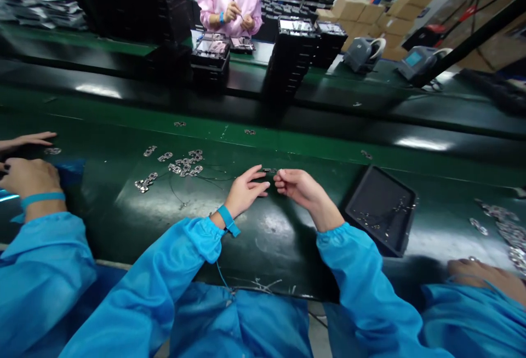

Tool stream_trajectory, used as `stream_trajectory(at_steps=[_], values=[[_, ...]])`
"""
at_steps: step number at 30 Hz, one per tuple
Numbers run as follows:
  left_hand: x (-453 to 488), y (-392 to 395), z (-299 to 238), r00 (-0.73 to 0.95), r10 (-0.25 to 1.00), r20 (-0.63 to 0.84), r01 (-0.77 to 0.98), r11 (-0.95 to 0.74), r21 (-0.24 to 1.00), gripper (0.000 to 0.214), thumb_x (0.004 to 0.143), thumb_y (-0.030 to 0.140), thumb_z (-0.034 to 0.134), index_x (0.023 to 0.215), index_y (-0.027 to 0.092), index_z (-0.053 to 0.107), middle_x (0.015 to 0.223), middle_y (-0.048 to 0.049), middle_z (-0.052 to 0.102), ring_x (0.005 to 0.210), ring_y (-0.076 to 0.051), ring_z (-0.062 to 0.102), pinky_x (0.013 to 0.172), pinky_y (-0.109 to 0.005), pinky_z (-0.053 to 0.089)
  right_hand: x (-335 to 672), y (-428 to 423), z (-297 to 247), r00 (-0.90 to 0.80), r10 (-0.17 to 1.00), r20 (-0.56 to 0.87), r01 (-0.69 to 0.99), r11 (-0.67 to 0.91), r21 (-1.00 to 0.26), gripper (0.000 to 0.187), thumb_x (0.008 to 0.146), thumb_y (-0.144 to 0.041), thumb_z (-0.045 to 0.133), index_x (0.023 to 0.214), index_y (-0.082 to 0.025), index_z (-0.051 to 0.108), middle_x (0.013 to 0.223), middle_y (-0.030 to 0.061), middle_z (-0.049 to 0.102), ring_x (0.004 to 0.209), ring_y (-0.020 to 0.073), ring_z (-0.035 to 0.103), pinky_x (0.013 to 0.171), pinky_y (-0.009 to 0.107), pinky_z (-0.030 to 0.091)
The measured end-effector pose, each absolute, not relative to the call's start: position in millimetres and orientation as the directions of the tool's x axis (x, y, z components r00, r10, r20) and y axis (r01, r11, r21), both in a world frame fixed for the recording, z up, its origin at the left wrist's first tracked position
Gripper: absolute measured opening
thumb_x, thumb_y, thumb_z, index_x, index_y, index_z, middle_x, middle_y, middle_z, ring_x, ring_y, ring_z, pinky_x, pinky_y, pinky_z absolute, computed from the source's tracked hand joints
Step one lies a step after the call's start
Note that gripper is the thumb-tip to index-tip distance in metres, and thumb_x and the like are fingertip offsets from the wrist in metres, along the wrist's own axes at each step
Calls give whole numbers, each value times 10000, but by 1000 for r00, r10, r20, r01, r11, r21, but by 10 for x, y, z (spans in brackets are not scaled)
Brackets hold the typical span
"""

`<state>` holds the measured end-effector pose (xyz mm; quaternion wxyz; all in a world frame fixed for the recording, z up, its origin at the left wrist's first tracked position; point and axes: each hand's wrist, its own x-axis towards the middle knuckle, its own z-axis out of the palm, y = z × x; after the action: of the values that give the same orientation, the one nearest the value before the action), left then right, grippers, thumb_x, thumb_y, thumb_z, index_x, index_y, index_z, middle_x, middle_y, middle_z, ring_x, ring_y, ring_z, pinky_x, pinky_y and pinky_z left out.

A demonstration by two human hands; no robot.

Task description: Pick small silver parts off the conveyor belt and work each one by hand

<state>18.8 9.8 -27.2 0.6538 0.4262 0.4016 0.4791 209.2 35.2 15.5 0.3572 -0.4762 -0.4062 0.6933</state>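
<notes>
A small dark metallic part [269, 170], like a little circuit board, is held level just above the green bench. My right hand [302, 187] pinches its right end between thumb and fingertips. My left hand [245, 191], with a blue wrist strap [227, 220], has its fingers apart. Its index fingertip is at the part's left end; whether it touches cannot be made out. To the left of my hands lies a loose group of small silvery boards [184, 165], with thin dark wires [209, 178] trailing toward my left hand.
Right of my hands, a black tray [382, 205] holds thin wired parts. More silvery boards [501, 221] lie far right, beside a co-worker's hand [485, 276]. Another co-worker's hand [35, 180] is at left. Stacked black trays [293, 54] stand across the bench, near a person in pink [230, 2].
</notes>
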Motion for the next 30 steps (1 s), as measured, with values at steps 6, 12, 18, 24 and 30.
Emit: stream_trajectory(at_steps=[6, 12, 18, 24, 30], values=[[170, 76, -201, 248, 966, -79, -241, 140, 960, 382, 848, 422, 789, 1066, 110, 759, 1247, -167, 727, 1143, -273, 707, 947, -404, 616, 2105, 34, 116, -522, 720, -458, -410, -682, -605, 154, 792, -172, 772, 881, -114, 662, 816, 32, 567, 670, 98, 498, 611, 234, 474], [95, 110, -158, 426, 900, -96, -161, 180, 970, 450, 740, 277, 885, 1141, 130, 743, 1163, -134, 767, 1111, -243, 729, 1067, -402, 535, 2119, -91, 224, -618, 654, -436, -539, -757, -370, 116, 804, -109, 698, 880, -135, 614, 776, 12, 490, 659, 94, 447, 601, 205, 486], [106, 99, -117, 356, 929, -99, -152, 162, 975, 322, 799, 340, 840, 1018, 114, 776, 1056, -120, 783, 985, -219, 746, 964, -377, 590, 2074, -172, 253, -692, 565, -449, -466, -825, -319, 44, 867, -129, 611, 898, -152, 591, 749, -4, 434, 611, 87, 388, 542, 189, 453], [148, 90, -81, 344, 930, -131, -285, 236, 929, 316, 862, 373, 792, 1023, 114, 710, 1110, -143, 766, 1086, -263, 733, 919, -431, 633, 2123, -159, 165, -574, 667, -475, -263, -699, -665, 171, 840, -248, 744, 850, -164, 595, 736, -31, 501, 527, 46, 339, 464, 183, 327], [188, 87, -140, 311, 924, -223, -179, 287, 941, 380, 842, 400, 809, 1047, 120, 655, 929, -107, 779, 838, -230, 782, 727, -338, 666, 2110, -157, 43, -264, 943, -204, 348, -104, -932, 249, 912, -437, 657, 846, -201, 613, 741, 8, 641, 629, 133, 546, 574, 268, 412]])
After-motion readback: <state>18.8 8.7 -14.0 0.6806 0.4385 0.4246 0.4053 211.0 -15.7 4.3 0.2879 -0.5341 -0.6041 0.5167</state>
